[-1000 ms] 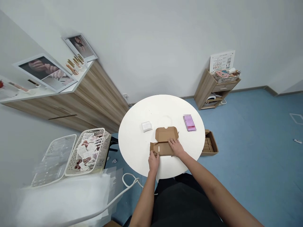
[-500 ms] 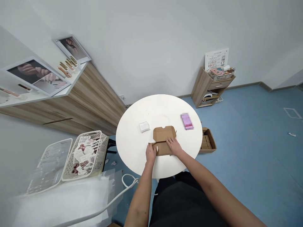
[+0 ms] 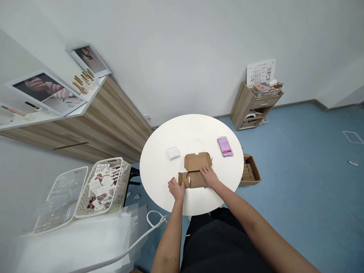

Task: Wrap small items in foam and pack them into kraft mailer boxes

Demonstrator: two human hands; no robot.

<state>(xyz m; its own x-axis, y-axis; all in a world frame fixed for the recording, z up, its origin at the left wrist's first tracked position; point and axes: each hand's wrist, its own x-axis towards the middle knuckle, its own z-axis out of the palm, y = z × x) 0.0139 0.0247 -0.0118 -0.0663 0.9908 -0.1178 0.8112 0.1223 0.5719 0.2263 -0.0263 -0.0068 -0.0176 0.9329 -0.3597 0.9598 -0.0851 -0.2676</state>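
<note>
A flat brown cardboard mailer box (image 3: 196, 168) lies unfolded on the round white table (image 3: 190, 136), its lid panel pointing away from me. My right hand (image 3: 209, 177) rests flat on the box's near right part, fingers spread. My left hand (image 3: 176, 189) is at the box's left end, fingers touching its left side flap. A small white packet (image 3: 173, 152) lies to the box's left rear. A pink item (image 3: 225, 146) lies to the right rear.
An open cardboard carton (image 3: 249, 173) with stacked flat boxes sits on the blue floor right of the table. A white basket (image 3: 102, 185) of small packets and a clear tray (image 3: 61, 199) stand at left. A wooden cabinet (image 3: 108, 117) lines the left wall; a small shelf unit (image 3: 253, 106) stands behind.
My left hand has slid left and toward me, off the box's left end, and the left flap now lies flatter. My right hand stays on the box.
</note>
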